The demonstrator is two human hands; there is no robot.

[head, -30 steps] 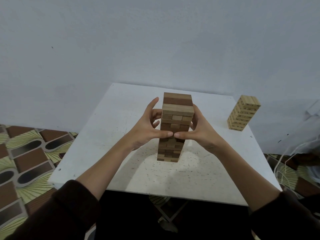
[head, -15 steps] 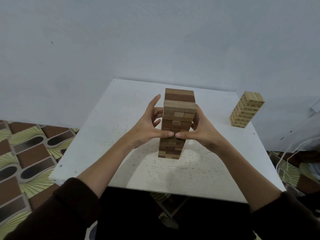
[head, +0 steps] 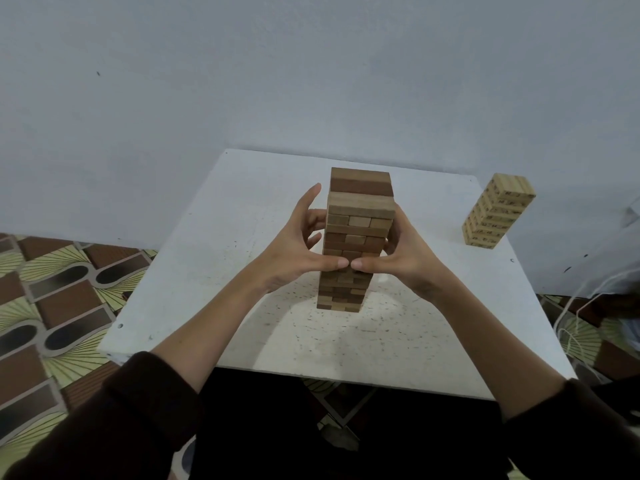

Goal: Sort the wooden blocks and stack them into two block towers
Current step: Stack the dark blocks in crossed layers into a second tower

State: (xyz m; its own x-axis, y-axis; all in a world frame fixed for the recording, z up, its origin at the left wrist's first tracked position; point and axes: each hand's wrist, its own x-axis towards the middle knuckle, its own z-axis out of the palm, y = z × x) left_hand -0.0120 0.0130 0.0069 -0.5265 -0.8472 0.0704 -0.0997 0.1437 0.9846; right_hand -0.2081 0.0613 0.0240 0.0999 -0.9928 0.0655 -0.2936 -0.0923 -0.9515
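Wooden blocks are already sorted into two towers on the white table (head: 207, 271): the dark tower (head: 356, 237) in the middle is clasped by the left hand (head: 298, 247) and the right hand (head: 405, 258), fingers wrapped around its sides; the pale tower (head: 497, 211) stands well apart. Only straightening seems left.

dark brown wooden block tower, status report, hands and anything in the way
Left hand and right hand clasp the tall dark brown wooden block tower, thumbs meeting in front. Tower upright on white table. Pale wooden block tower stands apart, far right. Nothing in the way.
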